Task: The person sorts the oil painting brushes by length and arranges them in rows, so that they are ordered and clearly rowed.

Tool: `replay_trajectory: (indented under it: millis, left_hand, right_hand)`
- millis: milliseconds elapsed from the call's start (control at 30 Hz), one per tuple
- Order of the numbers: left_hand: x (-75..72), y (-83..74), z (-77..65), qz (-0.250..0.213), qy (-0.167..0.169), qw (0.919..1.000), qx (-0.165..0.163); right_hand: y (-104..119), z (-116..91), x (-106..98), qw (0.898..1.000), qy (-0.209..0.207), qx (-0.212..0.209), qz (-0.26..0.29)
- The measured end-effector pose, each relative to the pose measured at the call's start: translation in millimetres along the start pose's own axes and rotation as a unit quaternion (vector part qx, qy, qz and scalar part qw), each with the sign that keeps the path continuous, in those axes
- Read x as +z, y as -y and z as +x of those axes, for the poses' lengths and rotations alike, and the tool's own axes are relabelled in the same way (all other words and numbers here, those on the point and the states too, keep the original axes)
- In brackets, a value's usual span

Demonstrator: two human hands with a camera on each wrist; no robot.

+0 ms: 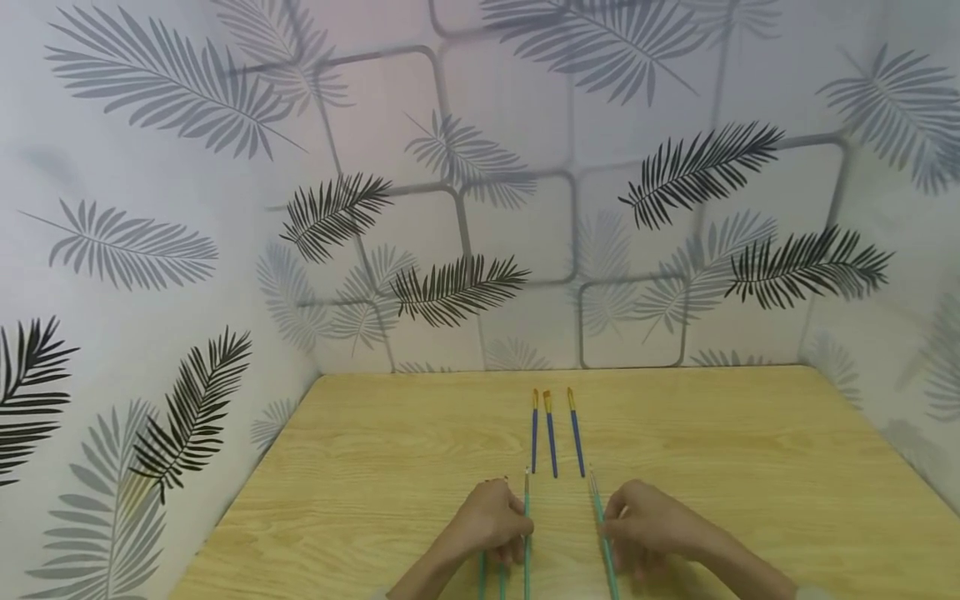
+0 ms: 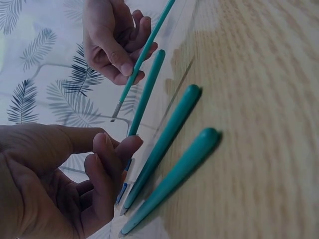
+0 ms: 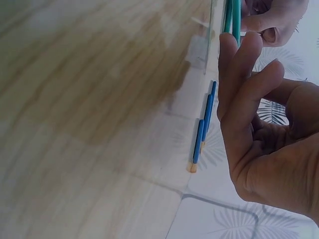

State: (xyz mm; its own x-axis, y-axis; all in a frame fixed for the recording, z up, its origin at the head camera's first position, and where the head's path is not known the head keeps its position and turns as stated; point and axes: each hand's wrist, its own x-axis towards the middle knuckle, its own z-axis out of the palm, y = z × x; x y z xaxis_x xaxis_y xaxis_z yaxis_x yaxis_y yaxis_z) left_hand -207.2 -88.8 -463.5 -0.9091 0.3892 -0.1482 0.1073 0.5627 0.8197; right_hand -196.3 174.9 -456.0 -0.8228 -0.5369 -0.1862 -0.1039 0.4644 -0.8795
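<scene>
My left hand (image 1: 491,521) pinches a green-handled paintbrush (image 1: 527,546) between thumb and fingertips, low over the table, bristles pointing away from me. Two more green paintbrushes (image 2: 167,134) lie side by side on the wood under that hand, partly hidden by it in the head view. To the right, my right hand (image 1: 648,525) grips another green paintbrush (image 1: 609,558) by its handle, tilted slightly, with its tip toward the back. The left wrist view shows this pinch of thumb and finger. In the right wrist view my right fingers (image 3: 244,74) are curled.
Beyond the hands, several blue-handled paintbrushes (image 1: 551,442) lie in a row with golden bristles facing the wall. The wooden table (image 1: 375,450) meets a pale wall (image 1: 517,325) with a leaf pattern at the back, and another wall at its left.
</scene>
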Motion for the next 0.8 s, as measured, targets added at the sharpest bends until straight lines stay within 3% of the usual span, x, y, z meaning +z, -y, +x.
replay_trajectory:
  millis: [200, 433, 667, 800]
  left_hand:
    - [-0.9, -1.8, -2.9, 0.013, -0.002, 0.9999, -0.011]
    - [1.2, -1.5, -3.2, 0.020, 0.005, 0.9987, -0.046]
    - [0.1, 1.5, -1.9, 0.032, 0.009, 0.9994, -0.005]
    - [3.2, 1.2, -2.1, 0.034, 0.010, 0.9993, -0.011]
  right_hand:
    - [2, 6, 7, 1.000, 0.005, -0.002, -0.010]
    - [6, 10, 12, 1.000, 0.022, 0.009, 0.002]
    - [11, 19, 17, 0.999, 0.044, -0.005, 0.009]
    - [10, 23, 21, 0.999, 0.043, 0.010, 0.010]
